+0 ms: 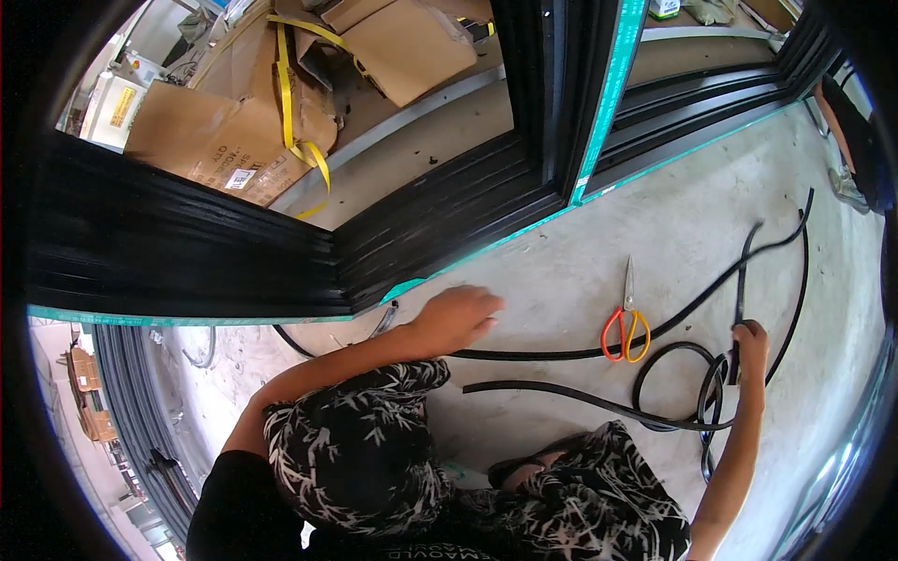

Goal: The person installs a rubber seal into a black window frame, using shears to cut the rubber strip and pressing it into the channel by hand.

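My right hand [749, 342] is closed round a short stretch of black rubber strip [741, 280], at the right over the floor. Beside it lie loose coils of the same black strip [655, 376], with one end stretching left across the floor. A longer black strip [543, 355] runs from near my left forearm up to the far right. My left hand [456, 320] hovers over the floor close to the black frame, fingers loosely bent, thumb apart, nothing visible in it. Scissors [629, 313] with one red and one yellow handle lie between my hands, blades pointing away, handles by the long strip.
Ahead stands a large black frame [449, 201] edged with green tape [603, 103]. Behind it are cardboard boxes [224, 131] and yellow strapping [285, 84]. Black profiles [140, 402] are stacked at left. Another person's arm and foot [849, 187] show at far right.
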`<state>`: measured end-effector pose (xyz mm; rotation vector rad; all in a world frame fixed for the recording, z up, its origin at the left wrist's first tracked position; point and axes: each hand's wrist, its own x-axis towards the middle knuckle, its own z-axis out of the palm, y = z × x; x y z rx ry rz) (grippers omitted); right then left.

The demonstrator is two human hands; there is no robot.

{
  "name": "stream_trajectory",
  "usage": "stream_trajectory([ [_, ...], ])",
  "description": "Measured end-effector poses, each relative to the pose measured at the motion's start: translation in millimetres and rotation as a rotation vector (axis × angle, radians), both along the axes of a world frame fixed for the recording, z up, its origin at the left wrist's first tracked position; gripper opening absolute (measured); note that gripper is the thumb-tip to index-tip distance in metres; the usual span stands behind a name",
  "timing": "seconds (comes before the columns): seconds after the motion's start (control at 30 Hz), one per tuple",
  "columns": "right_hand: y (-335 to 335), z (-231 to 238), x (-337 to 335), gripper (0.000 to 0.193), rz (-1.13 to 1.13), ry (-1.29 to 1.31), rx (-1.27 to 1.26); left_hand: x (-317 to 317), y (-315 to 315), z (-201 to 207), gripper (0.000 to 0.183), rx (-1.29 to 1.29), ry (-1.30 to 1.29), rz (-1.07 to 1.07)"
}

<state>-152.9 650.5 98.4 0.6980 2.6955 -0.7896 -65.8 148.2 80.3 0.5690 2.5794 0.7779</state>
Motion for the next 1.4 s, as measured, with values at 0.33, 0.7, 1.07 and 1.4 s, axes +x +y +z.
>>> stream_trajectory([
  [0.33, -243, 95, 97, 0.027, 0.116, -0.412, -1.110, 16, 62, 53, 0.063, 0.583, 0.257, -0.105],
  [0.7, -189, -66, 62, 0.032, 0.617, 0.149, 0.304, 31, 12, 40, 0.034, 1.375, -0.883, 0.572],
  [1.07, -180, -93, 46, 0.047, 0.478, -0.067, 0.328, 17, -1, 39, 0.057, 1.509, -1.070, 0.439],
  [1.4, -245, 15, 53, 0.049, 0.030, -0.014, -0.918, -5, 9, 60, 0.037, 1.109, -0.564, 0.424],
])
